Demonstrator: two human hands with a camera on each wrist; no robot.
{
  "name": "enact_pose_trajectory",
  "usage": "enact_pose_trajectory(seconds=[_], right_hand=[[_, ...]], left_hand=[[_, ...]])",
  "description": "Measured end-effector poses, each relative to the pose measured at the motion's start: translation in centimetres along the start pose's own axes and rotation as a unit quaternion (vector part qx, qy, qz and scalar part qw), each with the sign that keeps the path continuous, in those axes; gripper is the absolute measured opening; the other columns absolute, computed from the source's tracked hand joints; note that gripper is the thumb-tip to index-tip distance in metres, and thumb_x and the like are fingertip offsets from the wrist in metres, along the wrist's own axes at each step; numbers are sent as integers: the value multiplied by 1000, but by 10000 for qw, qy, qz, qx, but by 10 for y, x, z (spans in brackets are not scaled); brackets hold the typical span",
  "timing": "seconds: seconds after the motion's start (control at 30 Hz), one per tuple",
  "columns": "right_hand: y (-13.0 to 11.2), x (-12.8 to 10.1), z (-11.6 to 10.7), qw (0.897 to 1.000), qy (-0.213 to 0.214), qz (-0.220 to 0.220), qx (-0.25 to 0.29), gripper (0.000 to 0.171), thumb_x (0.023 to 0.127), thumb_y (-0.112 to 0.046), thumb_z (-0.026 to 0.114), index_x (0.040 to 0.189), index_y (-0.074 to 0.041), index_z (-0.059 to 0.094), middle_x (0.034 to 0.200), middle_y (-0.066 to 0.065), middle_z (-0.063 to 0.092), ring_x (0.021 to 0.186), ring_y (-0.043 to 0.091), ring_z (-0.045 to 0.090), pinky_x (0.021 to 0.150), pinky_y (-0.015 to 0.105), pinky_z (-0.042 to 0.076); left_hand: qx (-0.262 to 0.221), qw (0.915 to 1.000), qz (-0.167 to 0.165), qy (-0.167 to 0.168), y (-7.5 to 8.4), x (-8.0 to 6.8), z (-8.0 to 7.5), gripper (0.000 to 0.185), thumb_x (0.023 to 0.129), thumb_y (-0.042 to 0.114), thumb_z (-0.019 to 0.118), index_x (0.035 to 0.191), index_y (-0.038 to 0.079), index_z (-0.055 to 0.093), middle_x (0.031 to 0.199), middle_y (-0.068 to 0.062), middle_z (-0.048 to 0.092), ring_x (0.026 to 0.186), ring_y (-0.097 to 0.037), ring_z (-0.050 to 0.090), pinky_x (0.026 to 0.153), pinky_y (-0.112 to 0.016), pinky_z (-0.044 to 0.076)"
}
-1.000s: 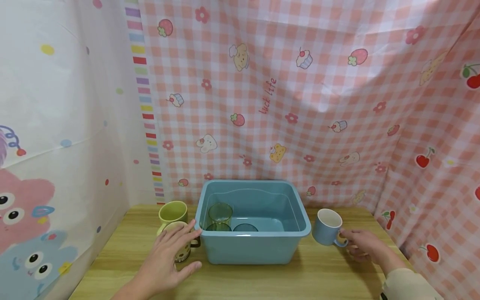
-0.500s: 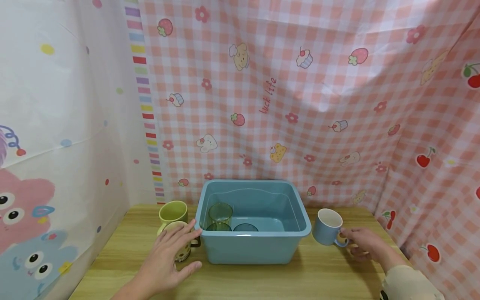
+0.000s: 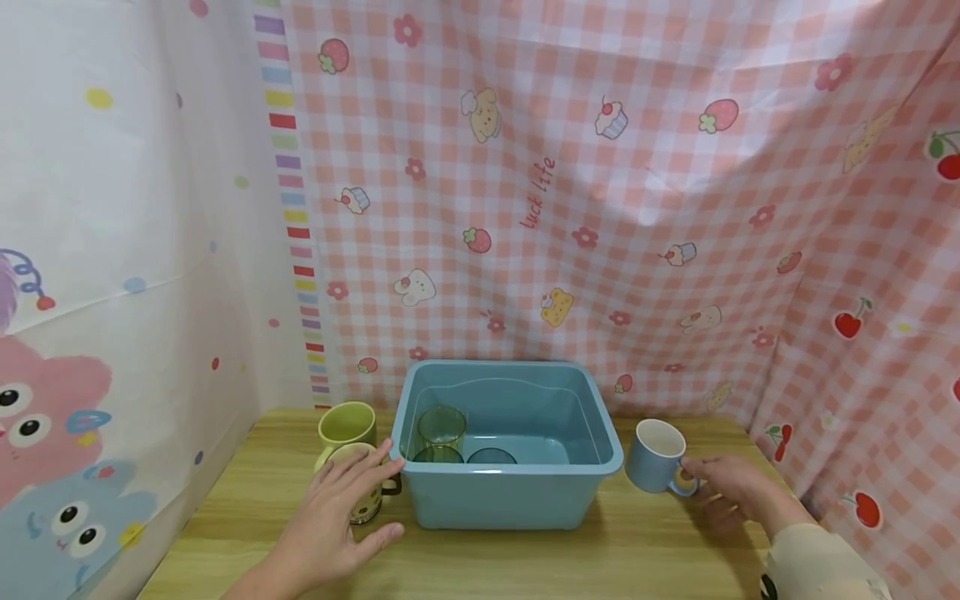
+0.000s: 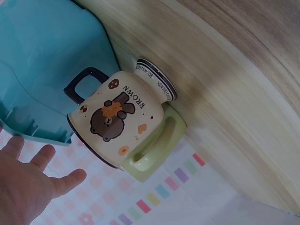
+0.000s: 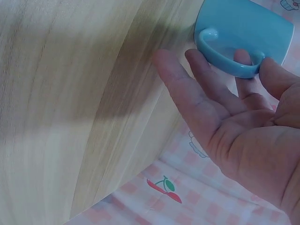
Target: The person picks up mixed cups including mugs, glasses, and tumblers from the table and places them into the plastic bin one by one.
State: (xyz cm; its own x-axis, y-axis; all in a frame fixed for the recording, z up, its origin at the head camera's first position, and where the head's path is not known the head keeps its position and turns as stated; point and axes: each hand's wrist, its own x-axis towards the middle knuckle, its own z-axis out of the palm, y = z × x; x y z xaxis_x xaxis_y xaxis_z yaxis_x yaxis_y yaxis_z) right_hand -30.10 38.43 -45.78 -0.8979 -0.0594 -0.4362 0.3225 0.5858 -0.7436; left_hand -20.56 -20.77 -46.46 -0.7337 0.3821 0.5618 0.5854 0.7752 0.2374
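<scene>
At the right of the table, a light blue mug (image 3: 656,457) with a white inside stands upright. My right hand (image 3: 731,492) pinches its handle between thumb and forefinger. The right wrist view has the forefinger reaching through the handle (image 5: 232,65), while the other fingers (image 5: 187,93) extend loosely below. My left hand (image 3: 330,517) is spread, its fingertips at the left rim of the blue plastic tub (image 3: 502,500). Behind that hand stands a cream mug (image 4: 115,117) with a bear print and a dark handle, partly hidden in the head view.
A yellow-green mug (image 3: 347,423) stands behind the cream one. Inside the tub, a greenish drinking glass (image 3: 441,427) and other glass rims (image 3: 491,456) show at the left and front. The wooden table (image 3: 525,567) backs onto a pink checked curtain (image 3: 525,275).
Both hands and the mugs hold nearly the same places. The head view has shifted very slightly.
</scene>
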Motion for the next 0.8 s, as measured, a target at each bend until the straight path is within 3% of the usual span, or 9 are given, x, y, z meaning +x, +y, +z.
enact_pose_trajectory(seconds=[0.8], right_hand=[[-1, 1, 1, 9997, -173, 11, 171, 55, 116, -35, 40, 137, 15, 49, 119, 34, 68, 106, 49, 72, 85, 65, 63]], left_hand=[[-11, 10000, -49, -54, 1, 0, -1, 78, 87, 51, 86, 156, 34, 55, 169, -1, 48, 149, -38, 49, 109, -80, 39]])
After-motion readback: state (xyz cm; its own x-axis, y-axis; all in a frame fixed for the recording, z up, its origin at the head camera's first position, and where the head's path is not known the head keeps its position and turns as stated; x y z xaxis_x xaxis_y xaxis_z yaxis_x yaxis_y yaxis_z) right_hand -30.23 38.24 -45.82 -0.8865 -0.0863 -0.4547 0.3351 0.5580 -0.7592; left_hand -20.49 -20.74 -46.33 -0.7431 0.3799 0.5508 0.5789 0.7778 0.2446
